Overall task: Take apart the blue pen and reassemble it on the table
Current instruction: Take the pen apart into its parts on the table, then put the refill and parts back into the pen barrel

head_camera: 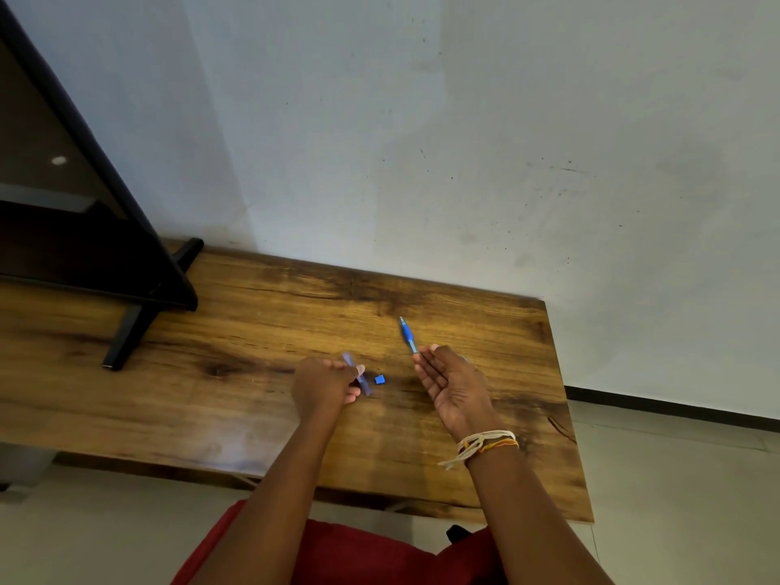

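The blue pen is in pieces on the wooden table. My left hand has its fingers curled round the pale translucent blue barrel, which is blurred and sticks out to the right of the fist. Just right of it, a small blue piece lies on the table. My right hand, palm turned to the left, pinches the blue front section at its fingertips. Its tip points away from me, and the thin dark refill runs back across the fingers.
A black monitor on a black stand occupies the table's back left. A pale wall rises behind the table. The table's right edge drops to a light floor. Thread bracelets circle my right wrist.
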Demonstrator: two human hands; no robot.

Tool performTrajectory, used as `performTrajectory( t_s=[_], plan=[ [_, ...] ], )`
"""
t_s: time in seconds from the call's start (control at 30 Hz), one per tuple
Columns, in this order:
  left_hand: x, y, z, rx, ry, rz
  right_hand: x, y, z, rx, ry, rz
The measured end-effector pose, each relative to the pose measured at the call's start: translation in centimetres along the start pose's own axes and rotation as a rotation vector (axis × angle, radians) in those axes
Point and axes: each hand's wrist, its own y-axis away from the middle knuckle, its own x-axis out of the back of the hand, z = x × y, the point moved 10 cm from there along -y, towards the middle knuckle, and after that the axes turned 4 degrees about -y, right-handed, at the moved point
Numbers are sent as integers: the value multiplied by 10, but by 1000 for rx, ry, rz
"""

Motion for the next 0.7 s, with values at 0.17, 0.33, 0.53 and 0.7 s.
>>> performTrajectory(
  t_s=[0.17, 0.33, 0.53, 0.7],
  plan=[
    [4, 5, 4, -54, -8, 51, 2, -1, 0, -7, -7, -1],
    [7, 14, 19, -171, -78, 133, 6, 0, -6, 12, -55, 11],
    [-41, 33, 38, -278, -54, -69, 25, 5, -16, 69, -96, 96],
    [-73, 38, 30, -226, -130, -170, 39, 7, -18, 63, -110, 142]
  ],
)
